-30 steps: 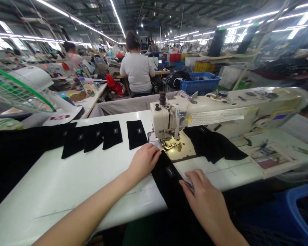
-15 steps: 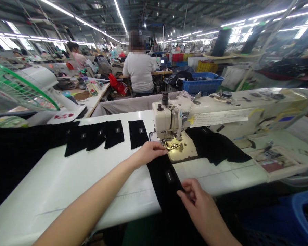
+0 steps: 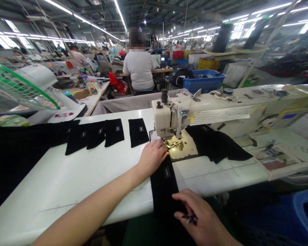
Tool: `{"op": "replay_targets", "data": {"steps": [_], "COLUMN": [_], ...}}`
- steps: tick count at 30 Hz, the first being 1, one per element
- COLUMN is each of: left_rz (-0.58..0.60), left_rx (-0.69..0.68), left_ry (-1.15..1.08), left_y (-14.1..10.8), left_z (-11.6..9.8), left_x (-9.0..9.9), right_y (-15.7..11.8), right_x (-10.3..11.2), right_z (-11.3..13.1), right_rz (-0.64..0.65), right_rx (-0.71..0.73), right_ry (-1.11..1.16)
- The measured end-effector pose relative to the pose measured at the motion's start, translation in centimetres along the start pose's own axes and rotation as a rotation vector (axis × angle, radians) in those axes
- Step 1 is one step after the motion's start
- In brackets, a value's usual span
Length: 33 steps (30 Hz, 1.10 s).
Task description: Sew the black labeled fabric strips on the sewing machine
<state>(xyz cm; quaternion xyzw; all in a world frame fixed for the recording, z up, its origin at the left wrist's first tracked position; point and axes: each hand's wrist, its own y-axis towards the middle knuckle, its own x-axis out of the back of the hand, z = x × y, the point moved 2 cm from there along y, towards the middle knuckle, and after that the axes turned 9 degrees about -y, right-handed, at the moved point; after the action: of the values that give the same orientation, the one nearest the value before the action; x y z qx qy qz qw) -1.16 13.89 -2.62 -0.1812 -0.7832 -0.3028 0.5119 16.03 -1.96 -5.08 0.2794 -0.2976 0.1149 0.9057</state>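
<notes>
A black fabric strip (image 3: 164,191) with a small label runs from the sewing machine (image 3: 166,119) down over the table's front edge. My left hand (image 3: 154,155) pinches the strip's upper end beside the lit presser foot. Beside the strip's lower right edge, my right hand (image 3: 195,213) has its index finger stretched out, and a small dark tool (image 3: 191,218), perhaps snips, sits in its fingers. Several black labelled pieces lie at the table's back left, one (image 3: 138,131) apart from the others. More black fabric (image 3: 215,143) rests right of the needle area.
A fan (image 3: 38,85) stands at the left. Right of the machine is a tray (image 3: 279,159) with small tools. A blue basket (image 3: 305,215) is at the lower right. A person (image 3: 139,70) sits ahead, near another blue basket (image 3: 204,82).
My left hand has closed in over the strip's upper end. My right hand has come off the strip's edge and turned, showing the small tool. The strip hangs straighter.
</notes>
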Motion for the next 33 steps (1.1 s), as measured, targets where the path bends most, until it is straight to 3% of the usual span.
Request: {"op": "replay_targets", "data": {"steps": [3, 10, 17, 22, 33], "left_rz": [0.093, 0.067, 0.068, 0.121, 0.081], "left_rx": [-0.022, -0.173, -0.157, -0.148, -0.149], "left_ry": [0.024, -0.048, -0.072, 0.032, 0.109], "left_y": [-0.6, -2.7, -2.7, -2.5, -1.1], "left_z": [-0.6, -1.0, -0.2, -0.5, 1.1], "left_x": [0.0, 0.6, 1.1, 1.0, 0.9], "right_y": [-0.5, -0.4, -0.2, -0.3, 1.0], "right_x": [0.3, 0.4, 0.1, 0.2, 0.0], "right_z": [-0.2, -0.2, -0.2, 0.0, -0.7], "right_rz": [0.026, -0.098, -0.114, -0.115, -0.089], "right_rx": [0.141, 0.255, 0.239, 0.236, 0.137], "right_ry": [-0.097, -0.428, -0.451, -0.44, -0.345]}}
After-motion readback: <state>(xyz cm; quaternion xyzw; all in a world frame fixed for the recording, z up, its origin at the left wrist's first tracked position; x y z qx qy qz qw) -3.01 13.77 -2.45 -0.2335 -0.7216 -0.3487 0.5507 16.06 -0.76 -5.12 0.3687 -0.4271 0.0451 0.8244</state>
